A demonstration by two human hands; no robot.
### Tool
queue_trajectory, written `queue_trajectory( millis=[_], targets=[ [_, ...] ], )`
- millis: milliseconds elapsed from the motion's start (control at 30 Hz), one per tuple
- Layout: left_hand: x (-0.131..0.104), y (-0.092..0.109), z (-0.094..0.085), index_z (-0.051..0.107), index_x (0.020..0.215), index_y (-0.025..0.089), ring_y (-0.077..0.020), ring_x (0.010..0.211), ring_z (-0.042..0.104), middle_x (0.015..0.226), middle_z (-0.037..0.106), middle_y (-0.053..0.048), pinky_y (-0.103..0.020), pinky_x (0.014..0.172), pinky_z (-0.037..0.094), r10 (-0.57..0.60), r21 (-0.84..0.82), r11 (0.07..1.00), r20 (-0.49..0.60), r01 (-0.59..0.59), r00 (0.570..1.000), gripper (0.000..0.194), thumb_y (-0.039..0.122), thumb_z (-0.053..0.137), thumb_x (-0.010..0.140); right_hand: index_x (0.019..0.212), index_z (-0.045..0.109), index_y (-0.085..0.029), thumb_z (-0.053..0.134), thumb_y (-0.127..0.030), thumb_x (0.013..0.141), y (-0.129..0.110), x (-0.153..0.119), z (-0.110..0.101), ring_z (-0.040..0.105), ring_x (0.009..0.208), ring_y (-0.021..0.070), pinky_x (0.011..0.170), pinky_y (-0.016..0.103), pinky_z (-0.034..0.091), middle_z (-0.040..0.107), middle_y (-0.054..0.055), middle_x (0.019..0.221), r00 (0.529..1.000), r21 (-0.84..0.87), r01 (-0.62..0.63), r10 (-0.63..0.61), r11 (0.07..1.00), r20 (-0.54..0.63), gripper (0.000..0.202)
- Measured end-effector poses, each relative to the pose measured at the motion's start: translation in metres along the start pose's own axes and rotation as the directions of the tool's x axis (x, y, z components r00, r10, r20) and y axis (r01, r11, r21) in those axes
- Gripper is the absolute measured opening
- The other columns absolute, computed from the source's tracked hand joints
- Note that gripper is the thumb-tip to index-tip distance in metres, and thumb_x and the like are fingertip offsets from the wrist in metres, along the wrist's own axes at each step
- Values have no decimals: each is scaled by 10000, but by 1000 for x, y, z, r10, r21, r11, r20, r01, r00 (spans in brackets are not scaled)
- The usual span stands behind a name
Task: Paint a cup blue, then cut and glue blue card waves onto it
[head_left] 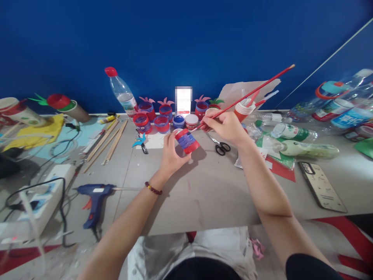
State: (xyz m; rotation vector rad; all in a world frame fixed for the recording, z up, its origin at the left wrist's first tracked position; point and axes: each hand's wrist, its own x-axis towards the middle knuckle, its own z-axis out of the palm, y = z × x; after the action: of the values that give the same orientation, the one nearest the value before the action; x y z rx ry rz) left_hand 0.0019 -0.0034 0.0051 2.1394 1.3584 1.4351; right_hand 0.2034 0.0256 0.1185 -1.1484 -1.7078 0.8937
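Observation:
My left hand (171, 153) is closed around a small cup (187, 141) painted red at both ends with a purple-blue band in the middle. The cup is tilted over the table. In my right hand (223, 125) is a long red paintbrush (256, 88), gripped like a pen, its tip at the cup's upper side. Behind the cup stand an open jar of blue paint (178, 121) and a white-lidded jar (191, 121). Similar painted cups (142, 123), some with paper leaves, are grouped to the left and behind.
Black-handled scissors (222, 148) lie right of the cup. A blue glue gun (97, 198), wooden sticks (107, 142) and a power strip (49, 198) are on the left. Plastic bottles (294, 132), a phone (322, 186) and stacked paper cups (243, 111) are on the right.

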Motion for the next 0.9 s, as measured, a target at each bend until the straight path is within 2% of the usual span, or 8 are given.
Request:
queue_trajectory(
  millis=[133, 233, 333, 467, 633, 733, 900],
  targets=[
    [1, 3, -2, 352, 1369, 237, -283, 1176, 488, 1218, 434, -108, -482, 1013, 437, 0, 30, 1000, 30, -1, 1000, 853, 227, 767, 624, 811, 697, -167, 644, -363, 854, 3, -1, 10, 707, 727, 172, 743, 333, 609, 714, 52, 769, 996, 62, -27, 21, 998, 83, 208],
    [2, 2, -2, 374, 1325, 223, -282, 1172, 486, 1216, 445, -110, -481, 1013, 442, 27, 18, 999, 10, -28, 1000, 813, 224, 767, 614, 804, 692, -159, 656, -352, 843, 1, -2, 16, 707, 715, 171, 747, 334, 612, 716, 57, 755, 994, 63, -43, 37, 997, 103, 200],
    [2, 0, -2, 381, 1302, 220, -285, 1176, 484, 1213, 456, -111, -482, 1018, 439, 44, 11, 999, -15, -44, 999, 798, 220, 769, 604, 763, 684, -158, 662, -341, 833, -3, -1, 17, 703, 683, 170, 719, 324, 615, 712, 56, 723, 996, 46, -49, 46, 998, 77, 198],
    [3, -1, -2, 375, 1307, 227, -291, 1182, 485, 1216, 461, -108, -482, 1018, 437, 21, 25, 999, -14, -21, 1000, 810, 212, 769, 600, 709, 673, -158, 653, -326, 835, 0, 3, 5, 702, 661, 181, 680, 326, 611, 708, 59, 712, 999, 7, -43, 43, 999, 3, 211],
    [3, 0, -3, 384, 1300, 228, -294, 1175, 488, 1217, 467, -107, -483, 1016, 435, 21, 39, 999, -20, -20, 1000, 812, 199, 780, 592, 715, 675, -158, 656, -363, 833, 10, 7, -7, 707, 706, 194, 715, 346, 608, 715, 71, 762, 996, -91, -32, 24, 995, -87, 237],
    [3, 0, -3, 383, 1305, 225, -287, 1170, 492, 1218, 462, -105, -479, 1013, 439, 28, 42, 999, -27, -26, 999, 813, 190, 781, 597, 757, 688, -158, 635, -379, 852, 10, 4, -2, 709, 727, 188, 722, 339, 611, 721, 75, 796, 999, -31, -14, 13, 999, -43, 246],
    [3, 0, -2, 390, 1304, 227, -282, 1138, 507, 1187, 476, -98, -478, 995, 453, 61, 61, 996, -45, -58, 997, 810, 206, 790, 601, 826, 693, -161, 620, -340, 862, 3, -4, 18, 707, 719, 182, 722, 335, 608, 720, 60, 757, 997, 16, 17, -18, 1000, 72, 197]
  ],
)
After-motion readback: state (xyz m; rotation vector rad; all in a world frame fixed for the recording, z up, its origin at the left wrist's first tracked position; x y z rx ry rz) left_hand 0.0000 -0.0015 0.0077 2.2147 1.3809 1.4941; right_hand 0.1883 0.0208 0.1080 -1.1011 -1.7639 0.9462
